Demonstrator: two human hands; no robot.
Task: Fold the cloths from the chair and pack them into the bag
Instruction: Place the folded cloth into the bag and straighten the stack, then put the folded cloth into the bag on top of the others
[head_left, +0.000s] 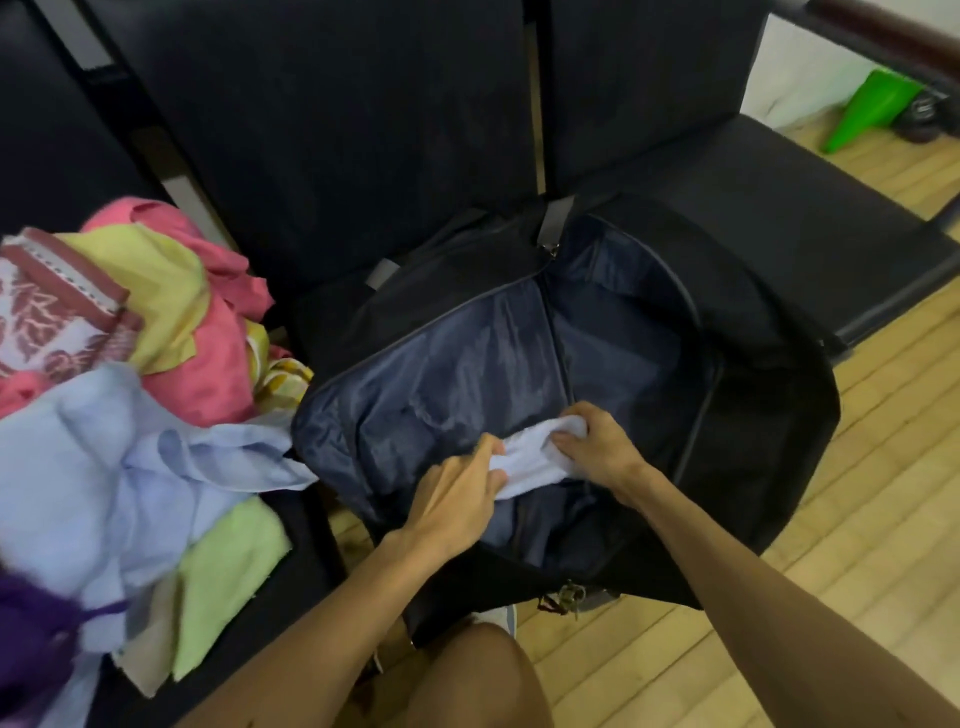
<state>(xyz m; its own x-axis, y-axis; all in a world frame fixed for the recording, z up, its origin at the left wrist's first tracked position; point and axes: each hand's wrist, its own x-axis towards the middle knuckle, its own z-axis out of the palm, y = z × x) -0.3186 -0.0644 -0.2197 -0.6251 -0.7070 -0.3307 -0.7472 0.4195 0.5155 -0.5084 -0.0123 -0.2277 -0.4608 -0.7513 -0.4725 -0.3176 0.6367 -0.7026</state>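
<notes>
A black bag (753, 374) lies open on the black chair seats, its dark blue lining showing. Over its near opening I hold a small white cloth (530, 460) with both hands. My left hand (457, 499) grips its left end and my right hand (597, 447) pinches its right end. A pile of loose cloths (130, 415) sits on the chair at the left: pink, yellow, light blue, pale green, purple and a patterned red-and-white towel (47, 317).
The chairs' black backrests (322, 130) rise behind the bag. A wooden floor (857, 519) lies to the right, with a green object (872, 109) at the far right by the wall. My knee (467, 680) is just below the bag.
</notes>
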